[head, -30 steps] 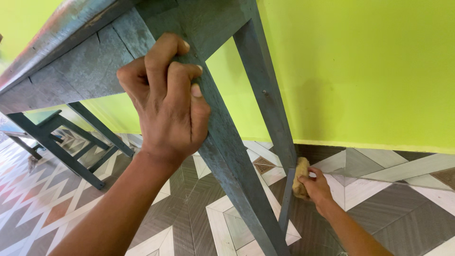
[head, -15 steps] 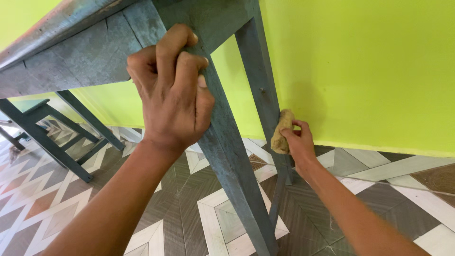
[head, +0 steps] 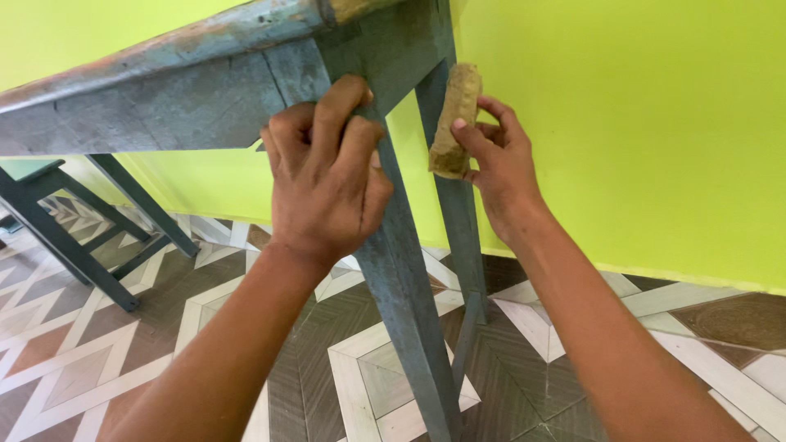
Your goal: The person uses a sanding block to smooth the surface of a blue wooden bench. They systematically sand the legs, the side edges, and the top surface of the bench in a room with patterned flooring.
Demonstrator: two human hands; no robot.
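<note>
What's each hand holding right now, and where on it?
Left hand grips the near table leg at its top. Right hand holds a tan sanding block by its lower end.

A narrow gap separates the front table leg from the rear leg, open floor leftward.

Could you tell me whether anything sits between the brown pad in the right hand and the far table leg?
Nothing visible does: the right hand presses the brown pad straight onto the far table leg. The left hand grips the near leg, clear of it.
</note>
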